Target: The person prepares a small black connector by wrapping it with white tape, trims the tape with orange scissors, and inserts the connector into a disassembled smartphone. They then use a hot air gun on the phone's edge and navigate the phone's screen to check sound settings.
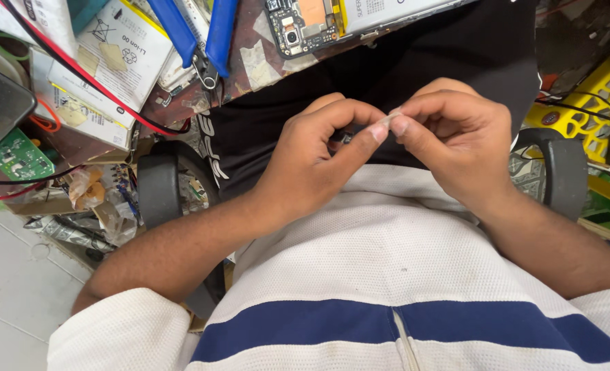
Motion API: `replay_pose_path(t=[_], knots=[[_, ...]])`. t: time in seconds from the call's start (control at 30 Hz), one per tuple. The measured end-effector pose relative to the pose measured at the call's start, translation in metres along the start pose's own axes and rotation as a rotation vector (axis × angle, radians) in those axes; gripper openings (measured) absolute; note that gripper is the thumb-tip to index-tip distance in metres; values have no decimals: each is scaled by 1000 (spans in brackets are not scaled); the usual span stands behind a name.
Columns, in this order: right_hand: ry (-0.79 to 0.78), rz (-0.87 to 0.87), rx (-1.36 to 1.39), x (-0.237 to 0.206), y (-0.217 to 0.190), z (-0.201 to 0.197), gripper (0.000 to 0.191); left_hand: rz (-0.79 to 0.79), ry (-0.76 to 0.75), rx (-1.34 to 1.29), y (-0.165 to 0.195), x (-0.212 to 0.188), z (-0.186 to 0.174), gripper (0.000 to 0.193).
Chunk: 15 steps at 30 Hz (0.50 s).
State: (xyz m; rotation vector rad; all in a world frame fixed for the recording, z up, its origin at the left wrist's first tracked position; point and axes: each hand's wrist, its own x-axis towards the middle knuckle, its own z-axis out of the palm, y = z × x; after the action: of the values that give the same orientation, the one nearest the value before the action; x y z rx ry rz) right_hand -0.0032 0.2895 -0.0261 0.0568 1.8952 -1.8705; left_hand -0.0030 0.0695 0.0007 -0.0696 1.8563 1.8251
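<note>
You are pinching a small pale strip (pixel 389 120) between both hands over your lap, just below the table (pixel 250 65) edge. Your left hand (pixel 318 154) is closing thumb and forefinger narrowly on one end; your right hand (pixel 456 137) is gripping the other end at three o'clock of it. The strip is looking only partly worked, judging by how little is showing. At twelve o'clock an opened phone (pixel 305 24) is lying bare, with blue pliers (pixel 198 34) at eleven. Fingers are hiding most of the strip, and what it is cannot be told.
</note>
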Motion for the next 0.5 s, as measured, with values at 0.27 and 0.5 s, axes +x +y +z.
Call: replay_pose_path(t=[0.27,0.5], knots=[[37,-215,-388,-2,4,5,8,97,195,346,0,-2,6,22],[86,-452,-656,3,8,1,13,426,266,586,-3,-2,1,26]])
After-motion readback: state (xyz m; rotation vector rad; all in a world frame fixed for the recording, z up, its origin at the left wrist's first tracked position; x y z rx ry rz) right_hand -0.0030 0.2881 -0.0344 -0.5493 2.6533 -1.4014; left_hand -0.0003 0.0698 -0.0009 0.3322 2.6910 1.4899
